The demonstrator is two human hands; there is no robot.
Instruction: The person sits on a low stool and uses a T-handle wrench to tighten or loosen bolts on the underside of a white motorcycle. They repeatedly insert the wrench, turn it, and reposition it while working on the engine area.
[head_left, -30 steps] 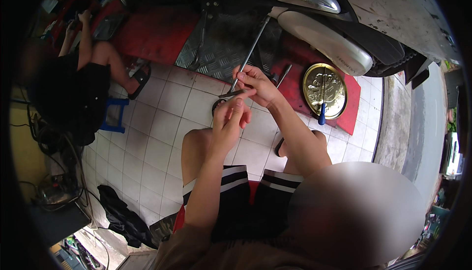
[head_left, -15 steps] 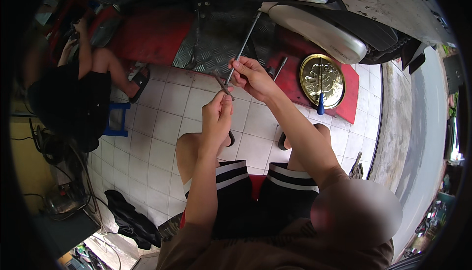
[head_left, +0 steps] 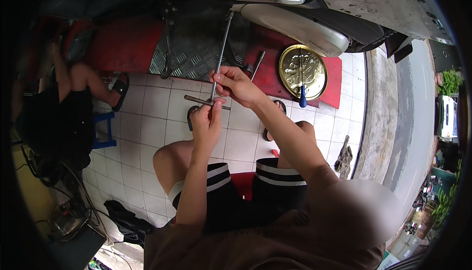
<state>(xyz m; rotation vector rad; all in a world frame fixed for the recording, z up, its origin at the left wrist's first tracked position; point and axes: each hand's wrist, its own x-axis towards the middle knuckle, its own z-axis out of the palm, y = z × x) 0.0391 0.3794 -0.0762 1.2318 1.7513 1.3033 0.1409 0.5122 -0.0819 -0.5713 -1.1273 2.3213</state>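
swung the crossbar from an eleven-to-five slant to nearly nine-to-three, so likely gave the long t-handle wrench a part-turn! pinched it near the crossbar with a clamped left hand; closed the right hand on the shaft at one o'clock from there. pointed the wrench toward twelve, near the silver exhaust casing. spotted, too, at two o'clock: gold tray, blue-handled screwdriver across it.
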